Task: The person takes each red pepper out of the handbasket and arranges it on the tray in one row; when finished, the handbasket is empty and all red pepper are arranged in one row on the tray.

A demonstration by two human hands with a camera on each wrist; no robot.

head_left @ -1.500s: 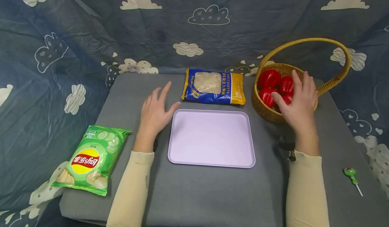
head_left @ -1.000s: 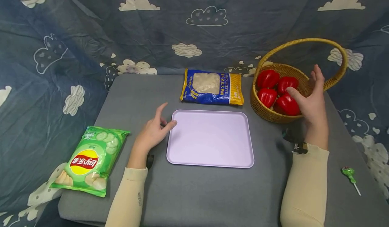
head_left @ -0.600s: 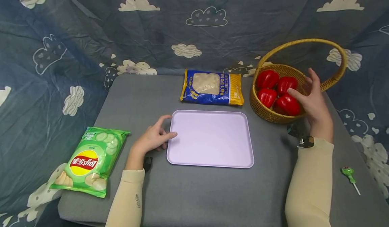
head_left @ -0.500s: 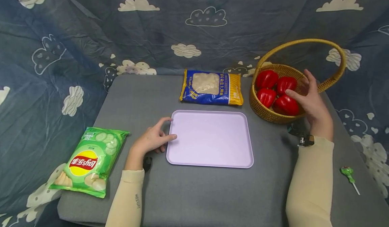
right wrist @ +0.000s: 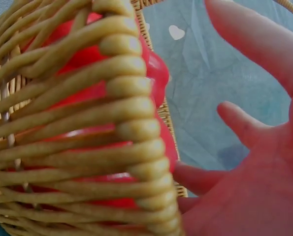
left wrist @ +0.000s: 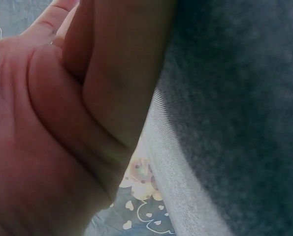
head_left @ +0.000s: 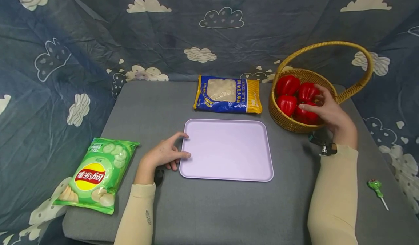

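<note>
My right hand (head_left: 335,114) reaches over the right rim of a wicker basket (head_left: 284,122) holding several red bell peppers. Its thumb and bent fingers are spread above the front right bell pepper (head_left: 307,115), partly covering it. In the right wrist view, the fingers of the right hand (right wrist: 264,172) stay spread apart, and some lower fingertips go out of sight beside the peppers behind the rim. My left hand (head_left: 162,153) is at the left edge of a pale purple tray (head_left: 226,150), thumb and index finger extended over its rim. Whether they touch the tray is unclear.
A blue and yellow bag of orecchiette pasta (head_left: 228,94) lies behind the tray. A green bag of potato chips (head_left: 98,174) is at the left, and a green-wrapped lollipop (head_left: 376,190) at the far right. The basket's tall handle (head_left: 342,44) arches up behind the right hand.
My right hand moves from the basket's right side inward over the front right bell pepper. The left hand comes down from above the tray's upper left corner to its left edge.
</note>
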